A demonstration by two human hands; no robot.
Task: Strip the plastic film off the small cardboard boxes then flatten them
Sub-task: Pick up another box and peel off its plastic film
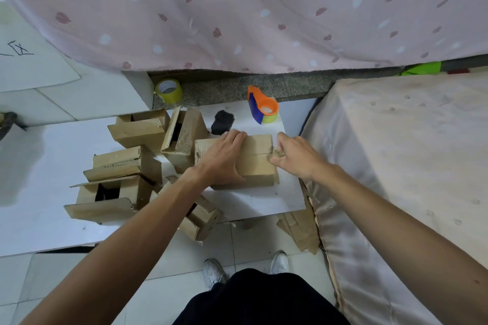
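A closed small cardboard box (260,163) sits on a white board (253,200) on the floor. My left hand (224,158) lies flat across its top, fingers spread towards the far edge, thumb down its near side. My right hand (293,157) is at the box's right end, fingers curled, pinching a crumpled bit of film (276,153) at the top seam. To the left lies a heap of several opened cardboard boxes (124,174), flaps loose.
An orange and blue tape dispenser (261,105) and a black lump (222,119) lie behind the box. A yellow tape roll (169,90) stands farther back. Flattened cardboard pieces (301,227) lie beside a covered mattress (409,166) on the right. A pink cloth (237,8) hangs behind.
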